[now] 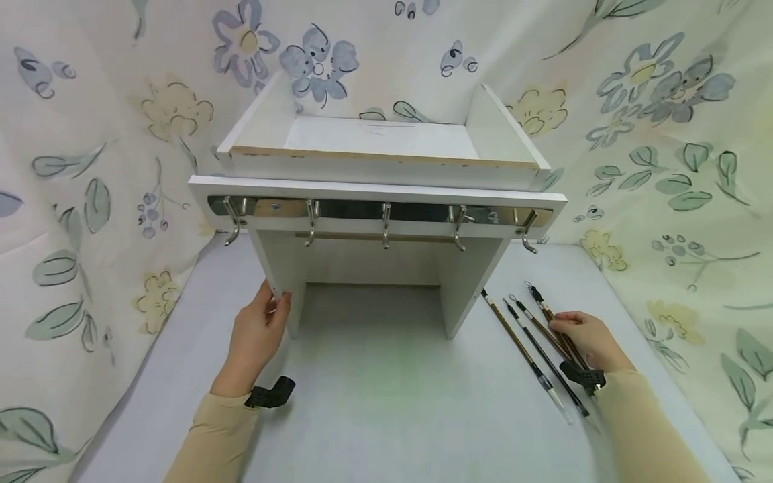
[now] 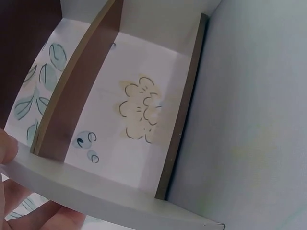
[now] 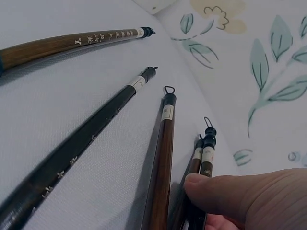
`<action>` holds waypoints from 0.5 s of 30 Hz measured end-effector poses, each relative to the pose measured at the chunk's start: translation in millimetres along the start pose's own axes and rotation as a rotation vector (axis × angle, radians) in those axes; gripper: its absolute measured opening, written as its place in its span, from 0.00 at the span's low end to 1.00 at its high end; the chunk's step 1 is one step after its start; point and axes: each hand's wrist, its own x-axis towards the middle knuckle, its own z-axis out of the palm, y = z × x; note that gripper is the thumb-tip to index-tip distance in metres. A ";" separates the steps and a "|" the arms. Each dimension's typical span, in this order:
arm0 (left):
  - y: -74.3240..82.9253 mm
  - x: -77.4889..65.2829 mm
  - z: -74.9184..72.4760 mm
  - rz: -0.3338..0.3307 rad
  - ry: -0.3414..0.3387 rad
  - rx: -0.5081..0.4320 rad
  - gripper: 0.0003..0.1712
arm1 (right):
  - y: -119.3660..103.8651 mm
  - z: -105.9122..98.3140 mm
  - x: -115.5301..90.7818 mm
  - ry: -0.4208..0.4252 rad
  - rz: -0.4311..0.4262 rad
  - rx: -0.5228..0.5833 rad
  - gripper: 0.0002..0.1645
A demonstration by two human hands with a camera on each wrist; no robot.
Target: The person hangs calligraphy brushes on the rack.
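My left hand [image 1: 256,335] grips the lower front edge of the left side panel [image 2: 110,196] of a white shelf rack [image 1: 386,188]. In the left wrist view the thumb and fingers lie on either side of that panel. On the right, my right hand [image 1: 594,339] pinches a calligraphy brush [image 3: 207,153] by its dark handle near the looped end. A second brush [image 3: 196,160] lies close against it under the thumb; whether it too is held is unclear. Beside them on the table lie a brown brush [image 3: 165,143], a black brush [image 3: 86,129] and another brown brush [image 1: 513,334].
Several metal hooks [image 1: 386,225] stick out along the rack's front rail. An open-topped tray section [image 1: 380,137] forms the rack's top. Floral cloth [image 1: 682,168] hangs behind and at both sides of the white table [image 1: 386,402]. A black wrist strap [image 1: 272,394] sits on the left wrist.
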 end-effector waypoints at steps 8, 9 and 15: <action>2.8 4.2 4.7 0.019 -0.030 -0.010 0.23 | -4.2 -10.1 -15.0 -0.001 0.013 -0.051 0.34; 2.8 4.2 4.2 0.018 -0.029 -0.008 0.22 | -8.3 -12.1 -17.5 0.007 -0.001 -0.057 0.34; 0.1 0.1 -0.2 -0.003 -0.011 -0.007 0.20 | -49.3 -26.9 -36.4 0.146 -0.129 -0.074 0.34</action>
